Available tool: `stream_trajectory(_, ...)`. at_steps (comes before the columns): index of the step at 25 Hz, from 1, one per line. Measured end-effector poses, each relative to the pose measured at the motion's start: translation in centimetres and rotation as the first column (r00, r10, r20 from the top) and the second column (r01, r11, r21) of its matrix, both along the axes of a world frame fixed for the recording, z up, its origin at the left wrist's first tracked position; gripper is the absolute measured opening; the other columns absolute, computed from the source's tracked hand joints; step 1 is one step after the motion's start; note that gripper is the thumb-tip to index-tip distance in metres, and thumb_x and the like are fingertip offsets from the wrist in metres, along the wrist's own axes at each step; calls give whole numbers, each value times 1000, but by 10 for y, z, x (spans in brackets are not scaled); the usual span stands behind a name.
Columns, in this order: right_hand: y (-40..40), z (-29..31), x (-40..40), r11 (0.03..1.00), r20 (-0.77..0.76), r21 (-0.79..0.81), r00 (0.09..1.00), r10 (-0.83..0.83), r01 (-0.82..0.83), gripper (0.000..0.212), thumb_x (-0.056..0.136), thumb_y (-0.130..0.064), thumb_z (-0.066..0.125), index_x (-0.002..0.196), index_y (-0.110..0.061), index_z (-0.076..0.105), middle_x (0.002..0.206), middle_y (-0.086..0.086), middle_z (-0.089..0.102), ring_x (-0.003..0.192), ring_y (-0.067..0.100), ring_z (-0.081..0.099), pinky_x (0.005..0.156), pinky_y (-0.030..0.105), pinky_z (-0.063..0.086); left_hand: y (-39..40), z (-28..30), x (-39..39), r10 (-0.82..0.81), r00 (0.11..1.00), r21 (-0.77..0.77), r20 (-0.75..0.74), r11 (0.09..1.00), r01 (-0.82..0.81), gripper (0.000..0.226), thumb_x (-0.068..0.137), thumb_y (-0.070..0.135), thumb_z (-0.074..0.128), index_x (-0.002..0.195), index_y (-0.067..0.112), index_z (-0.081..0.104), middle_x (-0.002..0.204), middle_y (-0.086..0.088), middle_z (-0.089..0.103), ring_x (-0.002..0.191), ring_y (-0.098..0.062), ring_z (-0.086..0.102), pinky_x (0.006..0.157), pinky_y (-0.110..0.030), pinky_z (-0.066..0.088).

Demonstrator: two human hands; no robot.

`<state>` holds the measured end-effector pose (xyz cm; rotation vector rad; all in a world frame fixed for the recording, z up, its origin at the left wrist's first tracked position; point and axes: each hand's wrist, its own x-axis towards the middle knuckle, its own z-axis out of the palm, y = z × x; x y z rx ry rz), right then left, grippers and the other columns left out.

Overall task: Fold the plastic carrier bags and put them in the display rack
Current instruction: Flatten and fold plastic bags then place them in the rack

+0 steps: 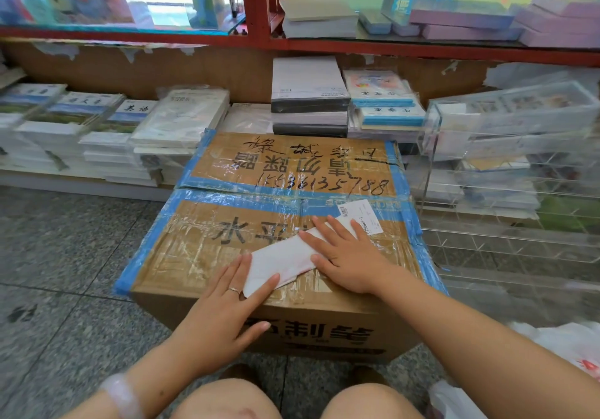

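Pressing folded bag (281, 263) flat on carton (207, 243) top, near front edge: my left hand (224, 308) and right hand (344, 256) both flat, fingers straight, gripping nothing.

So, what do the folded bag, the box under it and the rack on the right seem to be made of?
Folded bag: thin white plastic film, probably; slightly glossy, with red print.
Box: brown corrugated cardboard, matte, wrapped in shiny clear and blue tape.
Rack: clear hard plastic, likely acrylic; see-through with bright edges.
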<state>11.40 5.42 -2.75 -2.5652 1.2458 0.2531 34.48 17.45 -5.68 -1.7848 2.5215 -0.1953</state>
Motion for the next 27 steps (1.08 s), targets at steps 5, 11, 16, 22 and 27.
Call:
stream_trajectory(5, 33, 19, 48, 984, 171, -164, 980, 98, -70, 60, 93, -50, -5, 150, -35, 2, 158, -5, -12, 141, 10, -21, 111, 46, -22, 0, -7, 0, 18, 997, -6, -70, 1000, -18, 62, 93, 63, 14, 146, 32, 24, 144, -26, 33, 135, -35, 23, 108, -40, 11)
stream_trajectory(11, 27, -7, 43, 988, 51, -54, 988, 148, -145, 62, 92, -57, -1, 150, -35, -3, 158, -5, -12, 144, 10, -13, 114, 44, -14, 0, -5, -1, 36, 998, 4, -60, 999, -36, 62, 94, 61, 9, 143, 31, 33, 144, -24, 32, 132, -36, 28, 108, -40, 9)
stream_trajectory(16, -15, -5, -23, 993, -46, -83, 995, -87, 83, 84, 69, -65, -22, 147, -35, -13, 156, -9, -19, 143, 8, -17, 109, 42, -20, 0, -7, -1, 62, 997, -11, -49, 998, -63, 58, 97, 51, 3, 150, 29, 14, 138, -28, 43, 128, -40, 42, 109, -42, 7)
stream_trajectory(22, -20, 4, -40, 969, 3, -11, 969, -246, 246, 53, 101, -45, 8, 150, -32, -6, 159, -7, -11, 146, 13, -10, 113, 48, -13, -3, 8, 8, -23, 977, -79, -214, 997, 6, 54, 91, 48, 30, 135, 19, 44, 117, -10, 66, 105, -27, 65, 88, -35, 50)
stream_trajectory(27, -8, 35, -35, 875, 628, -57, 699, -343, 481, 42, 101, -22, 34, 144, -19, 36, 145, 1, 42, 133, 16, 36, 110, 37, 28, -10, 54, -3, 434, 421, 253, -796, 872, -420, 22, 94, 24, 52, 105, 14, 67, 107, 0, 66, 90, -17, 62, 73, -25, 46)
